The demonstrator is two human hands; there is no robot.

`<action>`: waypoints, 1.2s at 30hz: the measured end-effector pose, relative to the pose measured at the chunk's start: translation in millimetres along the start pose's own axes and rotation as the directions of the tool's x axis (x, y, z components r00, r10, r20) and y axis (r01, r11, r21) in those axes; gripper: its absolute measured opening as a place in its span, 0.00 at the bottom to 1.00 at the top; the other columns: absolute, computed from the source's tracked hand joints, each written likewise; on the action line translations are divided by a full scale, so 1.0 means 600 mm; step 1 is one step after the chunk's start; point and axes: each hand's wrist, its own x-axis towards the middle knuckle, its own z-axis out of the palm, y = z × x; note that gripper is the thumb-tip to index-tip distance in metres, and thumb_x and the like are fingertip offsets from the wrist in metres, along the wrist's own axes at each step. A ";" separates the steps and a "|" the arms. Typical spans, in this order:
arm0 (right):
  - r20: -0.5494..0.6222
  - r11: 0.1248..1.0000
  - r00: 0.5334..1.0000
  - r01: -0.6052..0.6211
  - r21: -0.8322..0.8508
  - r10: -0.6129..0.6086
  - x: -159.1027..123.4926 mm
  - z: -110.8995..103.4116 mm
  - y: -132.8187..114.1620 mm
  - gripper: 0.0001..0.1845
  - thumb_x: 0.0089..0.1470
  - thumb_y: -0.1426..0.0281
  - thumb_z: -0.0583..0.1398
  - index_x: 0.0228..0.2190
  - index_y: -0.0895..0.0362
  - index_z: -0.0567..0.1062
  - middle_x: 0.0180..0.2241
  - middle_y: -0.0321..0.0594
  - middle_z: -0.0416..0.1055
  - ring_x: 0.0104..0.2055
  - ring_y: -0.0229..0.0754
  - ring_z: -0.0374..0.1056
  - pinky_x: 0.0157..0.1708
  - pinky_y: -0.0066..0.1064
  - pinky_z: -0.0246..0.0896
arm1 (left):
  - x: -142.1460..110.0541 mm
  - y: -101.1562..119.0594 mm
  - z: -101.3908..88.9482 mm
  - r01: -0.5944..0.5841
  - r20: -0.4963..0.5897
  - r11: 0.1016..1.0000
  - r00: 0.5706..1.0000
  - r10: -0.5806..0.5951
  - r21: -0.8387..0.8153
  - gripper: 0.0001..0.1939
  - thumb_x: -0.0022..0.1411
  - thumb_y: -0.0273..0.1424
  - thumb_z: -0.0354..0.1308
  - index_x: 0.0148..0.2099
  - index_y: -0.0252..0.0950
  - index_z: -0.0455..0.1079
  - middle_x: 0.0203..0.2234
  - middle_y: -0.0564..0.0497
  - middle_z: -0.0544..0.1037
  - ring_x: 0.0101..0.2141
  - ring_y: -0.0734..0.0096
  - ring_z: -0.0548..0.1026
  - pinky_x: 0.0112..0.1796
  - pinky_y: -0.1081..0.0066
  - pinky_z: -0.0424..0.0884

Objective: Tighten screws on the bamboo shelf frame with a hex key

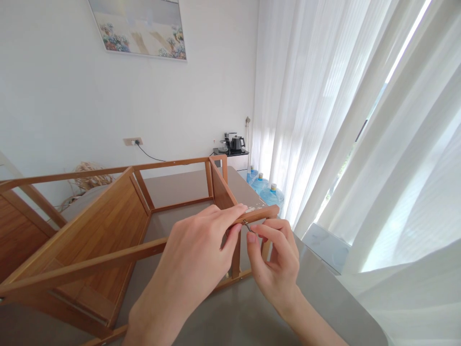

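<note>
A wooden shelf rack (pixel 97 262) with slatted panels lies on its side on the grey table. My left hand (pixel 196 254) is closed around the rail at its right end, thumb below and fingers over the top. Against that same rail, my right hand (pixel 275 259) pinches a small metal screw (pixel 247 225) between thumb and forefinger. The tip of the screw meets the rail's side face right beside my left fingertips. How deep it sits cannot be seen, and my fingers cover its other end.
The grey table (pixel 317 288) extends under the rack, its rounded corner at lower right. Beyond it stand a small cabinet with a black kettle (pixel 236 142) and several blue water jugs (pixel 272 194). White curtains (pixel 309 96) hang along the right; dried stalks (pixel 90 175) lie behind the rack.
</note>
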 end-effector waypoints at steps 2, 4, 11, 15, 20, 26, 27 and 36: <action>0.000 1.000 1.000 0.002 -0.001 -0.002 0.001 0.000 0.001 0.13 0.57 0.80 0.61 0.42 0.53 0.74 0.36 0.39 0.66 0.36 0.39 0.66 0.32 0.34 0.67 | -0.001 0.000 0.002 -0.025 -0.002 0.999 1.000 0.025 -0.026 0.16 0.70 0.31 0.53 0.56 0.51 0.73 0.46 0.58 0.82 0.42 0.67 0.81 0.40 0.68 0.75; -0.006 1.000 1.000 0.007 -0.011 -0.007 0.002 -0.001 0.000 0.13 0.57 0.80 0.61 0.42 0.53 0.75 0.36 0.39 0.66 0.36 0.39 0.66 0.33 0.34 0.67 | -0.001 0.002 0.002 -0.039 -0.007 0.998 0.999 0.039 -0.051 0.15 0.71 0.30 0.52 0.55 0.51 0.73 0.52 0.60 0.80 0.49 0.67 0.79 0.46 0.67 0.74; 0.003 0.999 0.999 0.039 -0.038 -0.039 0.006 -0.003 -0.002 0.13 0.57 0.80 0.62 0.41 0.52 0.75 0.37 0.39 0.65 0.36 0.39 0.67 0.32 0.33 0.68 | 0.000 0.011 0.004 0.024 0.041 0.999 0.999 -0.025 0.023 0.14 0.71 0.31 0.48 0.54 0.47 0.69 0.57 0.54 0.76 0.49 0.61 0.79 0.42 0.61 0.74; 0.019 0.999 0.999 0.042 -0.026 -0.042 0.008 -0.004 -0.001 0.13 0.57 0.81 0.61 0.41 0.52 0.75 0.37 0.40 0.64 0.38 0.40 0.66 0.32 0.33 0.67 | 0.000 0.012 0.005 0.045 0.074 0.996 0.996 -0.051 0.079 0.17 0.71 0.32 0.48 0.60 0.46 0.65 0.49 0.51 0.80 0.42 0.59 0.81 0.36 0.61 0.73; 0.078 0.993 0.992 0.101 -0.053 -0.097 0.019 -0.015 0.006 0.13 0.57 0.81 0.61 0.41 0.52 0.74 0.40 0.40 0.63 0.38 0.39 0.67 0.32 0.33 0.67 | 0.002 0.009 0.006 0.026 0.053 0.995 0.998 -0.031 0.093 0.15 0.72 0.33 0.48 0.58 0.47 0.66 0.45 0.52 0.80 0.38 0.62 0.80 0.33 0.65 0.69; 0.223 0.943 0.935 0.308 -0.122 -0.277 0.030 -0.036 0.037 0.18 0.56 0.83 0.60 0.45 0.52 0.74 0.45 0.44 0.63 0.47 0.45 0.66 0.39 0.39 0.71 | 0.002 0.008 0.001 -0.026 0.059 0.995 0.998 0.021 0.092 0.13 0.72 0.31 0.49 0.55 0.51 0.66 0.44 0.55 0.80 0.33 0.65 0.79 0.28 0.68 0.65; 0.228 0.937 0.928 0.327 -0.124 -0.294 0.030 -0.037 0.041 0.20 0.56 0.84 0.61 0.46 0.52 0.74 0.46 0.44 0.63 0.47 0.45 0.66 0.40 0.40 0.71 | 0.001 0.007 0.000 -0.035 0.056 0.995 0.998 0.030 0.088 0.13 0.72 0.31 0.49 0.54 0.52 0.67 0.46 0.55 0.80 0.33 0.66 0.79 0.29 0.68 0.65; 0.190 0.949 0.940 0.304 -0.085 -0.284 0.033 -0.036 0.037 0.20 0.56 0.82 0.62 0.46 0.50 0.75 0.43 0.42 0.66 0.45 0.44 0.69 0.39 0.41 0.73 | 0.002 0.008 -0.005 -0.125 0.045 0.990 0.991 0.123 0.064 0.10 0.73 0.28 0.49 0.42 0.46 0.70 0.50 0.59 0.80 0.38 0.67 0.80 0.29 0.70 0.66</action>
